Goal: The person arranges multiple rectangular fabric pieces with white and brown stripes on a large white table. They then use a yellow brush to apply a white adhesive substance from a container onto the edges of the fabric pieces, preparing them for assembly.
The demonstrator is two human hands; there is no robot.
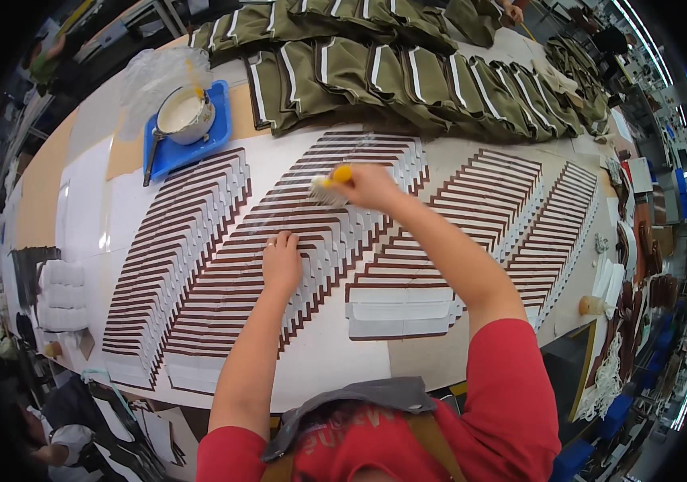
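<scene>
My right hand (373,189) is closed round a brush (327,191) with a yellow handle and pale bristles, blurred by motion. Its bristles are over a long row of overlapping white pieces with brown edges (235,283). Whether they touch the pieces cannot be made out. Lower on the same row, my left hand (282,263) rests palm down with fingers stretched out, holding nothing. Beyond it to the left, a white pot (186,117) of creamy white liquid stands on a blue tray (220,130), with a yellow-handled tool in it.
Similar rows lie on the left (159,265) and on the right (480,201). Olive-green fabric pieces with white strips (359,80) are stacked along the far side. A dark-handled tool (151,157) leans on the tray, near crumpled clear plastic (151,80). Another person's hand (512,11) shows at the back.
</scene>
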